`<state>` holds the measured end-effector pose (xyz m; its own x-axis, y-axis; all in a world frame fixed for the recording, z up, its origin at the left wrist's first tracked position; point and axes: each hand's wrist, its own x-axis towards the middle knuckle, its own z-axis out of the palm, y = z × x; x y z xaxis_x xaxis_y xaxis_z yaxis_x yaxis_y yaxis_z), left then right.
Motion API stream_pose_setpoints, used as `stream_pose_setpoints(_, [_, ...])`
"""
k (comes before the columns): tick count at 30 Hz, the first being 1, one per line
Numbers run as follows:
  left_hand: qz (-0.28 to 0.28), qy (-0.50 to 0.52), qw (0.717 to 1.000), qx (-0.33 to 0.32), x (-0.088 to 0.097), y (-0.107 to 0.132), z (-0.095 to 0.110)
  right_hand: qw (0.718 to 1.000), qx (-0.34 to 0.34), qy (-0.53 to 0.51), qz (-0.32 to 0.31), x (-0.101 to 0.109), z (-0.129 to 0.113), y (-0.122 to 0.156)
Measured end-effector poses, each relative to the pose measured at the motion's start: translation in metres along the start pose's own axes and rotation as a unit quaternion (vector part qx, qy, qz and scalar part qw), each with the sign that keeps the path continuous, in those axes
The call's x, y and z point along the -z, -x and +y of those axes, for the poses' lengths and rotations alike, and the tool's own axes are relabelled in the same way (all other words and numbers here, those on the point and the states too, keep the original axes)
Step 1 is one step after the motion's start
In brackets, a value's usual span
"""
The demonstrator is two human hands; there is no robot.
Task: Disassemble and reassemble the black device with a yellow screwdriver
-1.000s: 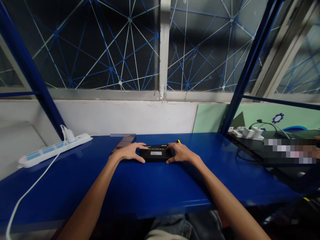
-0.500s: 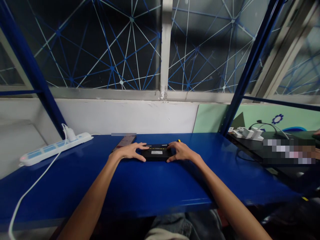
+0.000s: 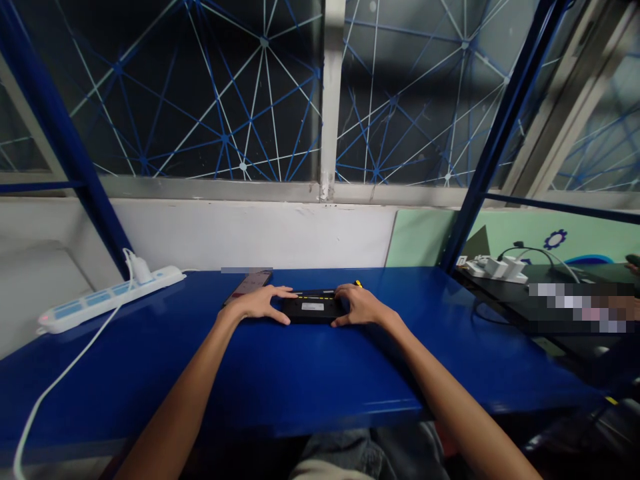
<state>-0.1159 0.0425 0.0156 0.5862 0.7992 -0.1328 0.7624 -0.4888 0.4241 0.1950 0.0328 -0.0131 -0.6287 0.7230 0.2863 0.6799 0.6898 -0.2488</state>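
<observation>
A flat black case lies on the blue table, a pale label on its top and a yellow dashed line along its far part. My left hand grips its left end, thumb at the near edge and fingers reaching over the far side. At the opposite end my right hand holds it likewise, thumb in front and fingers curled over the back. Dark slim pieces show between the fingertips at the case's far side; their kind is not clear. Just beyond my right fingers pokes a small yellow tip.
A phone-like dark slab lies behind my left hand. On the table's left stands a white power strip with a trailing cable. To the right, a black table bears plugs and cables; a person's hand shows at the edge.
Both hands stay on the case, with only a slight shift of my right hand and the case to the left. The other person's hand at the far right has moved a little.
</observation>
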Motion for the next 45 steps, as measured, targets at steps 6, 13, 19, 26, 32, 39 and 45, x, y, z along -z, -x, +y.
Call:
stream_pose_setpoints(6, [-0.008, 0.020, 1.000, 0.002, 0.002, 0.001, -0.001, 1.000, -0.025, -0.014, 0.001, 0.005, -0.003, 0.000])
stream_pose_setpoints(13, [0.000, 0.011, 1.000, 0.011, 0.002, 0.002, -0.002, 0.998, -0.061, -0.023, -0.008, 0.014, -0.011, 0.003])
stream_pose_setpoints(19, [0.008, 0.002, 1.000, 0.010, 0.002, 0.001, 0.000, 0.999, -0.048, -0.013, -0.006, 0.013, -0.009, 0.003])
stream_pose_setpoints(26, [-0.001, -0.015, 1.000, 0.018, 0.000, -0.001, 0.001, 0.998, -0.039, -0.032, -0.024, 0.011, 0.001, 0.000])
stream_pose_setpoints(32, [0.006, -0.032, 0.999, 0.019, 0.000, -0.001, 0.000, 0.999, -0.027, -0.033, -0.007, 0.006, 0.002, -0.001])
stream_pose_setpoints(39, [0.021, -0.007, 0.999, 0.031, 0.001, 0.002, 0.005, 1.000, -0.014, -0.022, 0.004, 0.000, 0.006, -0.001])
stream_pose_setpoints(45, [0.020, -0.005, 1.000, 0.017, 0.001, 0.001, 0.005, 1.000, 0.006, -0.018, 0.006, -0.003, 0.010, -0.002])
